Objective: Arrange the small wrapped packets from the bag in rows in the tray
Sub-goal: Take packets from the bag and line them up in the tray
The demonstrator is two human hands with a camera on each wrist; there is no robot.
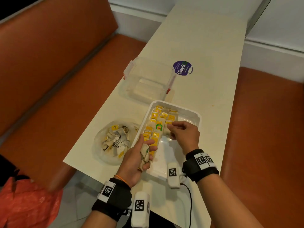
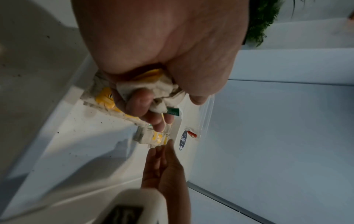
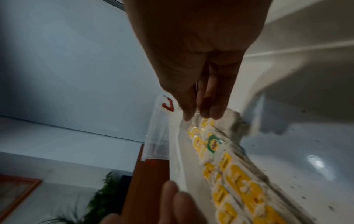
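Observation:
A white tray [image 1: 195,116] lies on the table, with rows of small wrapped packets [image 1: 155,120] with yellow tags along its left side; one has a green tag [image 1: 159,126]. My right hand [image 1: 170,125] reaches over the tray, and its thumb and fingertips pinch a yellow-tagged packet [image 1: 168,122] at the end of the third row. The right wrist view shows those fingertips [image 3: 216,113] nearly straight on the rows [image 3: 229,174]. My left hand [image 1: 146,145] hovers over the tray's near left edge and grips a crumpled bunch of packets [image 1: 145,154] [image 2: 162,94]. A clear bag [image 1: 115,140] with more packets lies left of the tray.
A clear plastic container [image 1: 148,79] with red clips stands just behind the tray. A round purple sticker [image 1: 182,68] is stuck to the cream table [image 1: 205,38]. Orange benches flank the table on both sides. The tray's right half [image 1: 185,116] holds no packets.

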